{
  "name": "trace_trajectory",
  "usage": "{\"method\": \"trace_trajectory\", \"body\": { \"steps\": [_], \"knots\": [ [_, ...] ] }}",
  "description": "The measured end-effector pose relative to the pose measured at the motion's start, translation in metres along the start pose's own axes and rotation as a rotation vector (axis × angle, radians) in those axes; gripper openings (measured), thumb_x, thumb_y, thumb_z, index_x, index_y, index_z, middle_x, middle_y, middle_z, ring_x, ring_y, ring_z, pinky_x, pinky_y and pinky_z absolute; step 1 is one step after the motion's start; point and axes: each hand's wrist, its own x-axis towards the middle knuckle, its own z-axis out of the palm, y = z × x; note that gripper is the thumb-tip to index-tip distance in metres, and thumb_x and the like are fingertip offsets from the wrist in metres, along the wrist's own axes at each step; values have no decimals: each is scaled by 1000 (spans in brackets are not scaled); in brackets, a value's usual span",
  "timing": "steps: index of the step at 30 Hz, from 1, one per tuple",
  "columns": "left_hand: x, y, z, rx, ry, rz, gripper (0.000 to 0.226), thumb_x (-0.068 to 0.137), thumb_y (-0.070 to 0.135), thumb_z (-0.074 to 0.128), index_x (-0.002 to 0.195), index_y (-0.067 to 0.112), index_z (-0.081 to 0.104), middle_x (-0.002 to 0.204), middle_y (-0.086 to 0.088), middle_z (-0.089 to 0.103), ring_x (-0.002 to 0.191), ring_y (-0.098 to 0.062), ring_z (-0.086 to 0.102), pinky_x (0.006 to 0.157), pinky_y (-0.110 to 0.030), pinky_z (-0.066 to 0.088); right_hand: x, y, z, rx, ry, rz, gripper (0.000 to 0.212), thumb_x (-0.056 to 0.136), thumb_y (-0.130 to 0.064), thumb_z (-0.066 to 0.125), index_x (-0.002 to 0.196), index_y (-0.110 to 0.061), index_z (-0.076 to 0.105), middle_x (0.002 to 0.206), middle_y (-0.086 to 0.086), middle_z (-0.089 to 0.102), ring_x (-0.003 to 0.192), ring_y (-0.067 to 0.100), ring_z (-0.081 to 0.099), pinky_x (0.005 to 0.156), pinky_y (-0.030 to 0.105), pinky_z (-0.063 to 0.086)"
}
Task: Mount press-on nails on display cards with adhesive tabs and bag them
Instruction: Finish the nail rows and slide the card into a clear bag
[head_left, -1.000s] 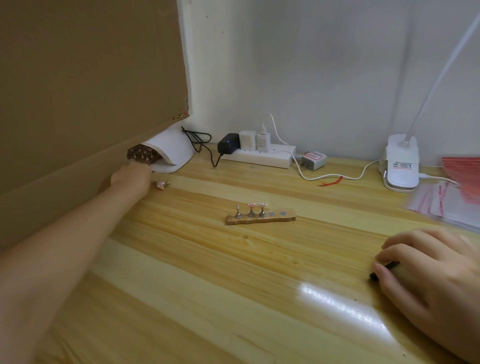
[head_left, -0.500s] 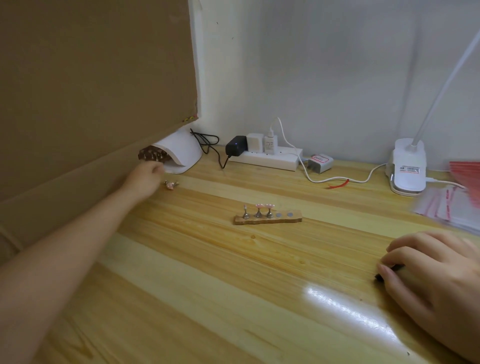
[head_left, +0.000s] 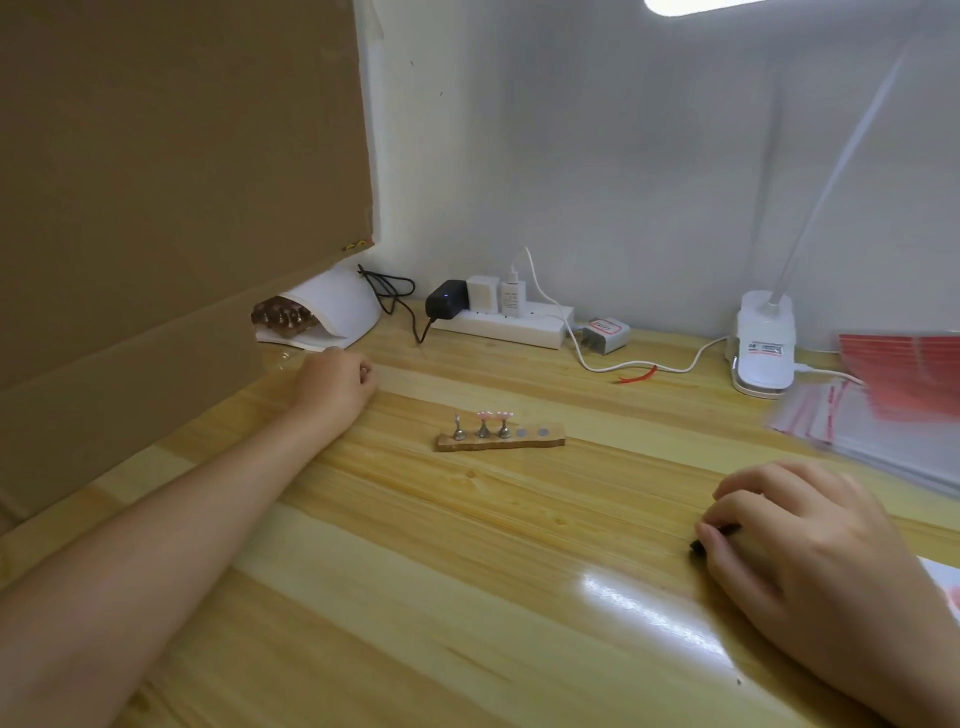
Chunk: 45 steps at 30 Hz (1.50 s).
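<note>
Left hand (head_left: 335, 382) is out across the wooden table (head_left: 467, 597), fingers curled into a loose fist just in front of the white nail lamp (head_left: 332, 312), and whether anything sits inside that fist cannot be told from here. Half a second ago that hand was up at the lamp's mouth with a small pink nail piece lying on the table right beside it; now the hand has pulled back toward the middle and covers that spot, and the piece is no longer to be seen. The nail stand (head_left: 501, 439), a wooden strip with metal pegs, lies well clear of both hands, to the right of the left fist, and two pink press-on nails (head_left: 495, 414) sit on top of its pegs, a third peg to their left carrying something pale and too small to read. Inside the lamp a row of brown holders (head_left: 283, 318) shows. Right hand (head_left: 795, 540) rests near the table's right edge, fingers bent over a thin black tool (head_left: 714, 538) whose tip pokes out under the fingertips, same as before. Behind it, a stack of clear bags with red strips (head_left: 852, 421) lies beside the white desk lamp base (head_left: 763, 345), blurred. A power strip (head_left: 501, 325) sits against the wall.
</note>
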Motion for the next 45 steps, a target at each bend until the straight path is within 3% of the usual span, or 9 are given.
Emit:
{"method": "trace_trajectory", "body": {
  "steps": [4,9,13,17,24,29,34,39,45],
  "knots": [
    [-7,9,-4,-131,-29,-108,20,96,25,54,92,14,71,85,-1,67,79,-21,59,62,-30,39,1,-1,-4,-13,4,10,31,85,-32,48,67,-14,67,80,1,65,75,32,61,65,40,44],
    [-30,63,-23,-639,-164,-249,22,97,29,55,110,17,68,96,6,65,94,-18,59,92,-43,51,8,0,-12,-60,39,46,26,83,-28,53,69,-11,67,81,5,66,76,33,61,68,41,46],
    [-63,108,-27,-766,-164,-242,19,100,30,49,104,21,65,92,6,63,86,-16,60,84,-39,54,8,-4,-13,-83,-11,118,9,75,-18,72,72,-10,68,82,6,66,76,34,61,68,41,46],
    [-81,141,-16,-919,-105,-340,20,102,31,45,102,22,63,90,2,63,78,-14,55,74,-33,48,7,-7,-15,-69,-83,186,13,70,-18,78,76,-12,69,81,4,66,75,33,60,66,39,44],
    [-86,197,0,-949,-216,-146,18,102,32,46,104,27,62,93,10,64,78,-9,57,64,-22,45,7,0,-23,-64,-167,332,14,73,-20,78,81,-13,69,83,4,64,81,31,60,69,38,43],
    [-95,246,2,-1138,-384,-120,22,100,28,50,98,14,67,73,3,57,60,-10,50,57,-25,47,6,18,-25,-106,-270,490,27,89,-37,53,111,-22,62,110,-5,59,107,22,50,90,35,36],
    [-96,260,0,-1218,-252,-307,29,100,31,50,86,12,66,67,3,57,55,-12,51,53,-25,45,2,39,-23,-83,-298,616,32,92,-40,51,118,-24,59,118,-4,57,112,20,46,95,33,34],
    [-96,245,-5,-1240,-172,-286,26,98,31,55,81,18,69,72,8,64,66,-9,57,62,-22,55,1,44,-14,-48,-342,582,36,98,-43,43,128,-31,59,127,-4,55,117,23,41,100,35,32],
    [-105,248,-11,-1161,-153,-314,23,100,32,51,85,23,66,85,4,66,81,-15,63,80,-39,57,9,41,-1,-34,-413,574,39,97,-53,40,117,-31,66,140,-6,46,124,26,30,103,36,21]
  ]
}}
